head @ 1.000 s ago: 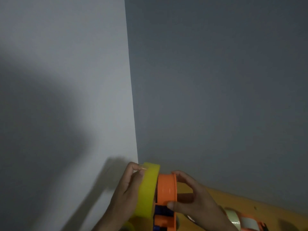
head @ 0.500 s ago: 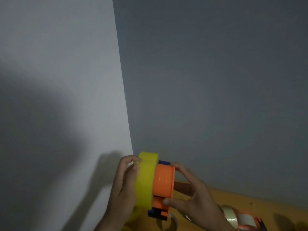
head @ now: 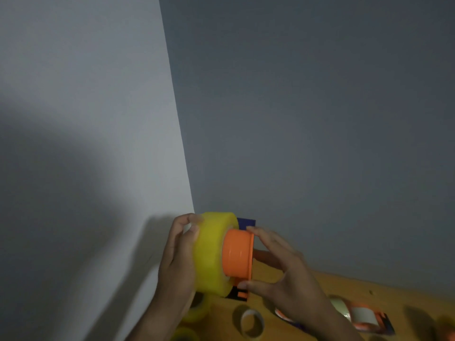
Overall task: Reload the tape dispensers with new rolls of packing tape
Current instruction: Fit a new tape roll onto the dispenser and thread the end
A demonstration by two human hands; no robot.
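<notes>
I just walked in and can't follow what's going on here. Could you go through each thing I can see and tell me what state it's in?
yellow tape roll: held up, partly slid onto the orange hub.
orange dispenser: held off the table, hub partly inside the roll.
left hand: grips the roll.
right hand: grips the dispenser.
empty core: lying on the wooden table.
second dispenser: lying on the table, tape loaded.

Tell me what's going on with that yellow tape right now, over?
Left hand grips yellow tape roll. Right hand holds orange dispenser; roll partly on its hub. Empty core and second dispenser lie on the table, not obstructing.
</notes>
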